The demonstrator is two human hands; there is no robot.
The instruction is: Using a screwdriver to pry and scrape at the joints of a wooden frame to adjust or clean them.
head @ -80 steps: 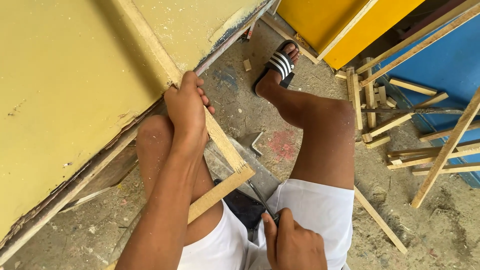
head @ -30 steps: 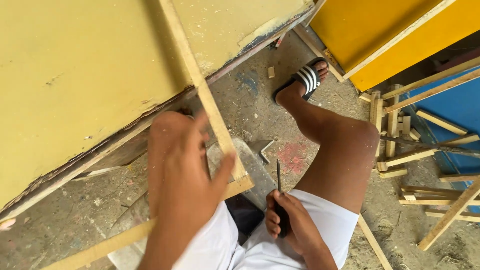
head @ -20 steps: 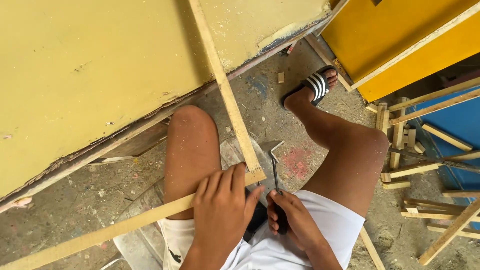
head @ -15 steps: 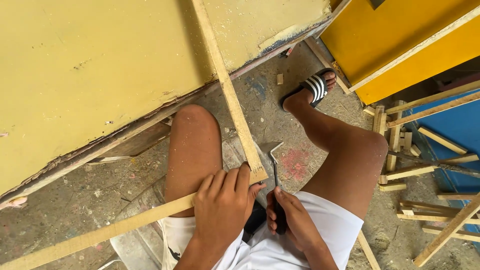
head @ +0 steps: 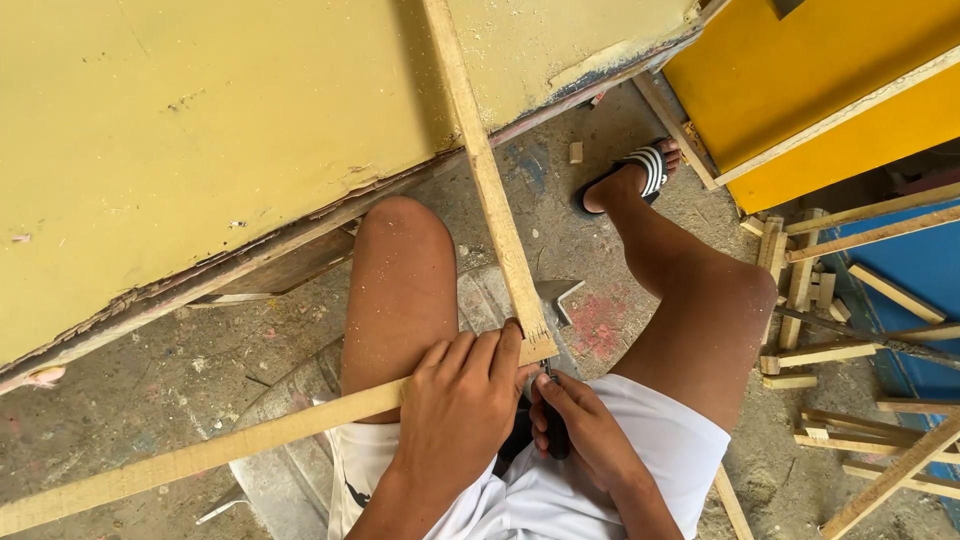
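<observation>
In the head view, the left hand [head: 460, 400] lies flat over the corner where two wooden strips meet, its fingers pressed down on the joint with no closed grip around it. The long strip [head: 200, 455] runs from the lower left across the left thigh, and the upright strip [head: 485, 170] climbs from the joint up past the pale yellow panel [head: 200, 120]. The joint sits just above the person's lap, between the knees.

The right hand [head: 585, 430] is just beside the left, its grip closed around a dark slim tool [head: 553, 430] whose tip points up toward the joint.

Against the frame half a second earlier, little differs: the left hand stays on the same corner and the right hand still clasps the tool, now drawn slightly closer under the joint. Compared with a second ago, the left hand has come down from mid-air onto the strips.

A striped sandal [head: 640, 170] rests on the concrete floor [head: 130, 400], and loose wood offcuts [head: 830, 350] lie at the right.
</observation>
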